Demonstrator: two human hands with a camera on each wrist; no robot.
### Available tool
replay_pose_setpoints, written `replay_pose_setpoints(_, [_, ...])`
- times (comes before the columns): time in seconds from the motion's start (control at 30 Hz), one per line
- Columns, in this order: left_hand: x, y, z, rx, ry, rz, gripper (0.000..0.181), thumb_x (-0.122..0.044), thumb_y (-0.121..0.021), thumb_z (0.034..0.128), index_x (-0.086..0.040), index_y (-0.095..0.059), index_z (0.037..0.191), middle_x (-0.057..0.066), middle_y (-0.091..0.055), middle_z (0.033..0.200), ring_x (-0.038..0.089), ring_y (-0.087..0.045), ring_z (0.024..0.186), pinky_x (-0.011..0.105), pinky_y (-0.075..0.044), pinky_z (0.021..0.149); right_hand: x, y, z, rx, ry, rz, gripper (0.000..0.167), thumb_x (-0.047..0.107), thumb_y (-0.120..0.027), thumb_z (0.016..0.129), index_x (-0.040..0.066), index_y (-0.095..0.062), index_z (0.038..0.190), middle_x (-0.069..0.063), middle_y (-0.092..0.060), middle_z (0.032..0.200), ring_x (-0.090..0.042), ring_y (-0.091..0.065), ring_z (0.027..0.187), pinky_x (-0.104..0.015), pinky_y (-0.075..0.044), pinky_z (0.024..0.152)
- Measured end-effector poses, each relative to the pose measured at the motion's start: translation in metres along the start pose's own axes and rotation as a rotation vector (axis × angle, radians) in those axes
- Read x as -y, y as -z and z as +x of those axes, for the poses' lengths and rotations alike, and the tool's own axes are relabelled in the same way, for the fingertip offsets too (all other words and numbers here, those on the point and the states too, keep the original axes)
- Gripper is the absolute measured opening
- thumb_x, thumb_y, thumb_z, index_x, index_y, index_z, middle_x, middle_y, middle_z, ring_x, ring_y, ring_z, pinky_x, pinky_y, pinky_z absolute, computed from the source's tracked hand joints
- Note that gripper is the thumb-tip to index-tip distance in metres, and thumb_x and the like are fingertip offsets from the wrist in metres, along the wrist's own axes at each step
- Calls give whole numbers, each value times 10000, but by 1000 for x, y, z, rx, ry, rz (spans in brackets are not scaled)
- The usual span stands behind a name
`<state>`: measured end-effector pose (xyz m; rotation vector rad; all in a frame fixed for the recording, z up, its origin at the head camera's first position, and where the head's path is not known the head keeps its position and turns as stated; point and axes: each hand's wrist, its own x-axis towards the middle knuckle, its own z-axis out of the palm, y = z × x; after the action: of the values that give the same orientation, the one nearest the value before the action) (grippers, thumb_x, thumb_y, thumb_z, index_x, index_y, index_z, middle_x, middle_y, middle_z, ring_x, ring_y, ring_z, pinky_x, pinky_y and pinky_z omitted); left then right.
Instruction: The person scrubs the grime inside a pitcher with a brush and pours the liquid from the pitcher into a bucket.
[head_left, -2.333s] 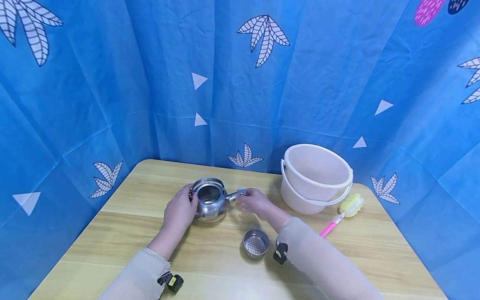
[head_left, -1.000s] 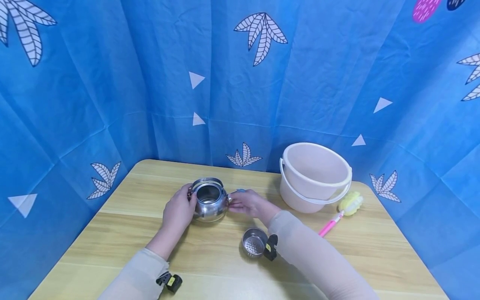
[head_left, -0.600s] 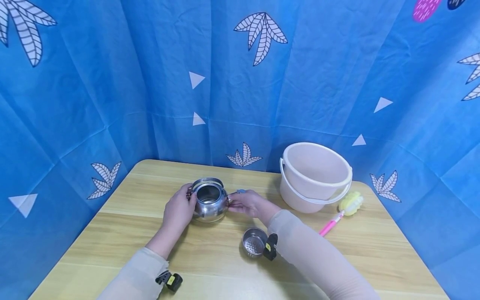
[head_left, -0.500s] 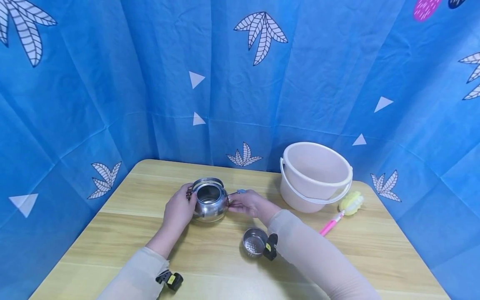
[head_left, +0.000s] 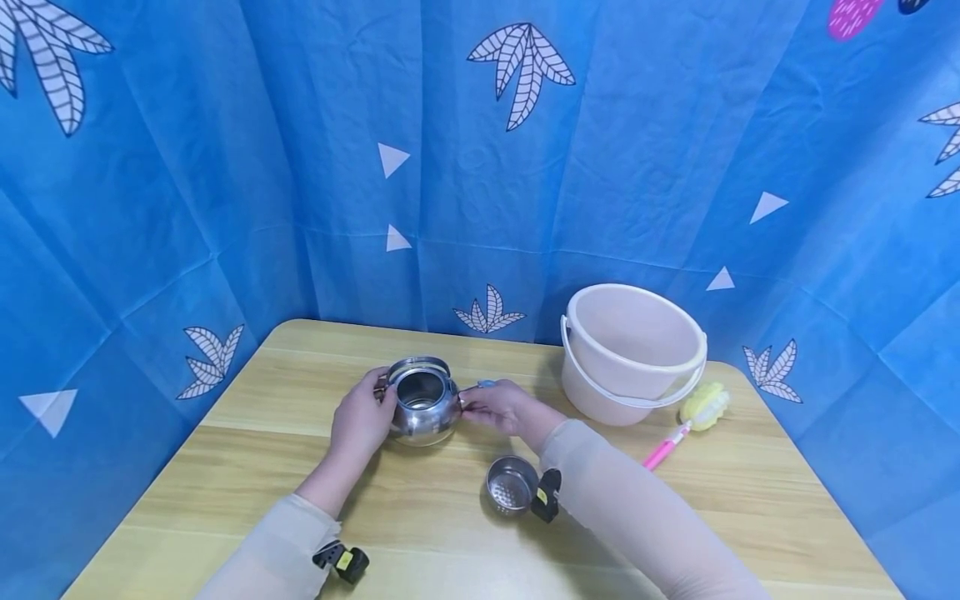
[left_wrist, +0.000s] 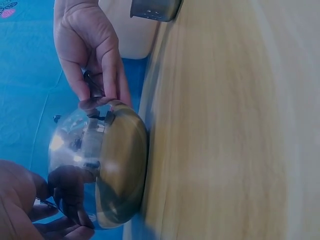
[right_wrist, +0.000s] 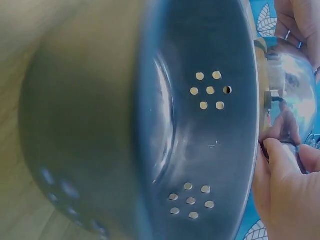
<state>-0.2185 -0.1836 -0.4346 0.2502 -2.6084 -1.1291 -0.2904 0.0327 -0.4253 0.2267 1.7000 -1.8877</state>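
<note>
A shiny steel teapot [head_left: 423, 425] stands upright and lidless on the table, its round mouth facing up. My left hand [head_left: 358, 421] holds its left side, thumb near the rim and fingers by the handle joint. On the opposite side my right hand [head_left: 504, 408] pinches the spout close to the body; the spout's tip [head_left: 486, 383] shows above the fingers. Both hands are mirrored in the pot's body [left_wrist: 120, 170] in the left wrist view. Below my right wrist sits a steel strainer cup [head_left: 512, 483] with small holes, filling much of the right wrist view.
A white bucket [head_left: 600, 400], handle hanging down in front, stands at the back right of the wooden table [head_left: 420, 533]. Beside it lies a brush with a yellow sponge head [head_left: 703, 407] and pink handle [head_left: 662, 452], partly behind my right sleeve. A blue curtain [head_left: 337, 167] surrounds the table.
My right hand has slid leftward along the spout, from near its tip to near the body, and then stayed about there. My left hand and the teapot have hardly moved.
</note>
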Motion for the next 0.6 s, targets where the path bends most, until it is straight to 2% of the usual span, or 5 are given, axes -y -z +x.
replay_pose_setpoints(0.17, [-1,1,-1,-3,-12,12,431,-233,-549,1001,-49,-559,1391,200,-664,1261,408,-630,1145,569,-497,921,-1,2,-2,17,8,0,156,-45,-645,924,-105,-672,1066,-139,-686,844,-182,-673,729,-333,-574,873])
replay_pose_setpoints(0.37, [-4,2,0,7,-37,8,438,-232,-560,998,-41,-559,1392,202,-662,1263,398,-625,1162,563,-489,951,1,5,-9,21,8,-9,128,-43,-643,924,-99,-685,1032,-133,-702,820,-185,-683,722,-348,-555,913])
replay_pose_setpoints(0.6, [-10,5,0,14,-48,2,442,-236,-556,1000,-38,-556,1395,200,-668,1255,392,-626,1164,558,-488,955,7,6,-18,14,13,-19,139,-47,-640,922,-95,-701,1037,-149,-725,819,-189,-706,729,-334,-573,875])
